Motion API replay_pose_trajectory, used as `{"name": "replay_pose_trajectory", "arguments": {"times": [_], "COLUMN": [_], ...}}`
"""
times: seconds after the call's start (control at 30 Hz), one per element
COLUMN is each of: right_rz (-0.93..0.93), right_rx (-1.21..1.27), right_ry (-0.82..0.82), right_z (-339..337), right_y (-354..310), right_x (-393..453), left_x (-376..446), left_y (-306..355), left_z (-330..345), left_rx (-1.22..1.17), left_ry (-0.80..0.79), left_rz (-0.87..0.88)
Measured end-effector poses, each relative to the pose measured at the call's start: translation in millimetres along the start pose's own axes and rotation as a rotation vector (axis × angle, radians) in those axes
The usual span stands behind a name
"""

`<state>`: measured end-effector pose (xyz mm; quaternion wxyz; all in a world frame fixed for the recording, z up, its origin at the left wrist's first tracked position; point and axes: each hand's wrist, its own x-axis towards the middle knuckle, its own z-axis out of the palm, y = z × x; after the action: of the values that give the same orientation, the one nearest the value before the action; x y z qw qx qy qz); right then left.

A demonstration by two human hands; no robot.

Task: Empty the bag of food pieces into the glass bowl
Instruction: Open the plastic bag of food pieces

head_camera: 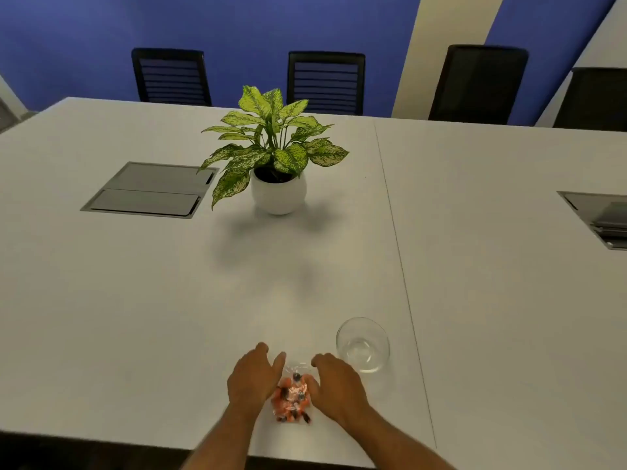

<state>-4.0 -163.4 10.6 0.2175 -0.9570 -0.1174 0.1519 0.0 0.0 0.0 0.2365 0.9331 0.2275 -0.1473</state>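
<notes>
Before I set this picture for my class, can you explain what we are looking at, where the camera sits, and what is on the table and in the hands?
One camera, worn on a person's head, looks forward and down. No machine: two bare hands. The left hand and right hand flank a clear bag of orange food pieces lying on the white table; whether either has a grip on it is unclear. An empty glass bowl stands just right of the bag. Farther back sit a potted plant and black chairs.
</notes>
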Motion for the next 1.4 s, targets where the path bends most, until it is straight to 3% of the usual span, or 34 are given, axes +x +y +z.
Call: {"name": "replay_pose_trajectory", "arguments": {"times": [0.17,0.43,0.7,0.93,1.1,1.23,1.4], "right_rz": [0.336,0.613,0.413,0.429,0.396,0.364,0.354], "right_rx": [0.236,0.769,0.665,0.762,0.744,0.703,0.712], "right_ry": [-0.106,-0.192,0.065,0.125,0.264,0.266,0.235], "right_z": [14.4,19.2,9.8,-2.7,-14.5,-15.9,-18.9], "right_y": [-6.6,-5.4,-8.7,-9.1,-6.5,-7.0,-3.7], "right_x": [8.3,18.7,14.8,16.1,12.9,13.5,12.2], "left_x": [3.2,15.9,18.5,9.6,-1.4,-13.2,-19.4], "left_y": [-11.2,-9.3,-1.8,20.6,39.2,51.3,52.7], "left_z": [14.3,18.1,8.5,6.4,12.3,14.1,13.6], "left_rx": [-0.121,-0.426,-0.735,-0.827,-0.871,-1.046,-1.103], "left_ry": [-0.135,-0.162,-0.154,-0.191,-0.063,-0.225,-0.243], "left_rz": [-0.152,-0.198,-0.054,0.060,0.002,-0.055,-0.065]}}
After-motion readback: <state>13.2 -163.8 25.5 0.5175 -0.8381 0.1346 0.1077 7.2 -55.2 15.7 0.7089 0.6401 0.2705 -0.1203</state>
